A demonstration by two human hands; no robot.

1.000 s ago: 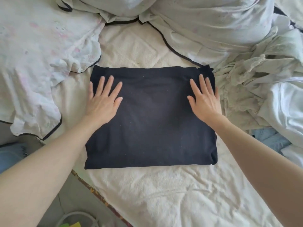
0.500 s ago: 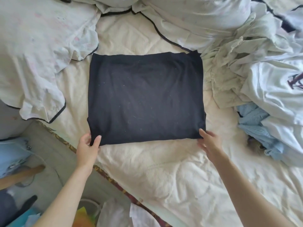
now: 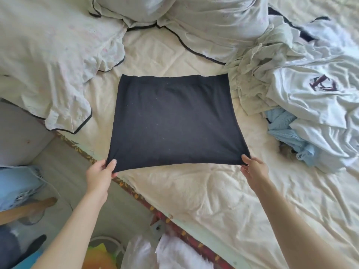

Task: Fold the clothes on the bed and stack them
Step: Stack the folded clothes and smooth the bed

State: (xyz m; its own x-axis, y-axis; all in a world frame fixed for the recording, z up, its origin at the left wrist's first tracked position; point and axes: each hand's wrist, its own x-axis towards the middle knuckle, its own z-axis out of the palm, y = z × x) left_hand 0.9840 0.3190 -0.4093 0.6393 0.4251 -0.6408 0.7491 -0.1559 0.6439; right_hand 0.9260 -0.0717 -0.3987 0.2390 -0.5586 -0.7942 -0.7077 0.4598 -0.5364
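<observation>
**Bed surface and items resting on it**

The bed point(image 3: 194, 191) carries a cream, wrinkled sheet. A folded black garment point(image 3: 172, 121) lies flat at centre. Pale bedding with dark piping point(image 3: 58, 61) lies left and behind. A pile of white and light-blue clothes point(image 3: 310, 113) lies right.

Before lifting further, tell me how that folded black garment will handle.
Likely floppy: the black garment sags between the left hand and right hand. Probably light; each grip takes just one corner. Layers may slide apart.
</observation>
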